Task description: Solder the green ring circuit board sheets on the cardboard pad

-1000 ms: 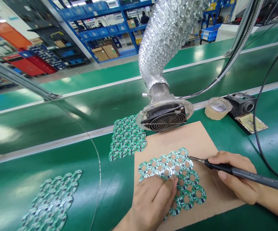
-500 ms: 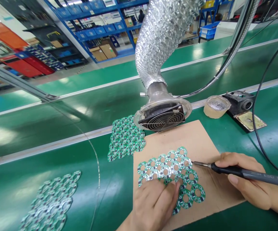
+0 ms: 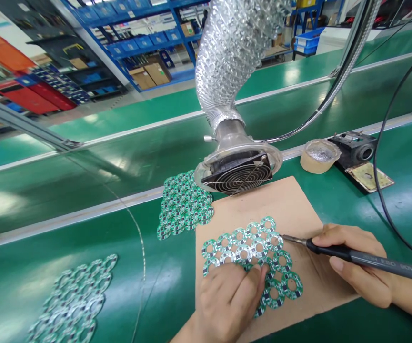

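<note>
A panel of joined green ring-shaped circuit boards [image 3: 275,291] lies on a brown cardboard sheet [image 3: 287,200]. My left hand [image 3: 227,300] rests on the panel's near left part, its fingers curled and pressed together on the boards; its palm side is hidden. In my right hand [image 3: 363,267] is a soldering iron [image 3: 356,256], gripped by its dark handle. The iron's metal tip points left and is at the right edge of the panel, by a ring in the second row. Whether it touches is too fine to tell.
A fume extractor [image 3: 241,176] on a silver duct [image 3: 230,62] hangs behind the cardboard. More board panels lie behind [image 3: 186,205] and left [image 3: 70,300]. A thin wire [image 3: 143,247] hangs at left. A tape roll [image 3: 320,157], iron stand [image 3: 356,147] and black cable [image 3: 382,186] are at right.
The soldering iron and my right hand have moved slightly left, bringing the tip closer to the panel. My left hand stays on the boards. The whole view has shifted a little.
</note>
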A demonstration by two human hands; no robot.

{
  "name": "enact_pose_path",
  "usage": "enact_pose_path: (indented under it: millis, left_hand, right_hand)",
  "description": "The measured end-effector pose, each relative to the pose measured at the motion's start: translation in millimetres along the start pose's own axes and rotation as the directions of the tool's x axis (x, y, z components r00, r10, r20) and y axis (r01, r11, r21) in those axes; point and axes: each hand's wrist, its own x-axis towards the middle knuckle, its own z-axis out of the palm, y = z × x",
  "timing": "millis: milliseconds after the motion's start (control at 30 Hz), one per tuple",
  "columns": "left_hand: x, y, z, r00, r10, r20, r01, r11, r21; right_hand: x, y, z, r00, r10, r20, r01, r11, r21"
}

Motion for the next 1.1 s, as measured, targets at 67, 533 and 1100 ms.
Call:
enact_pose_path:
  millis: [67,533,1100]
  left_hand:
    - [0.0,-0.1,1.0,1.0,0.009,0.002,-0.009,1.0,0.001]
    - [0.4,0.8,0.6,0.999,0.039,0.01,-0.039,0.999,-0.035]
    - [-0.2,1.0,1.2,0.997,0.071,0.019,-0.07,0.997,-0.034]
  right_hand:
    - [-0.2,1.2,0.4,1.0,-0.012,-0.004,0.012,1.0,-0.011]
    - [1.0,-0.2,-2.4,0.999,-0.028,0.031,0.027,0.999,0.044]
    - [-0.4,-0.8,-5.8,0.999,-0.014,0.036,0.012,0.999,0.038]
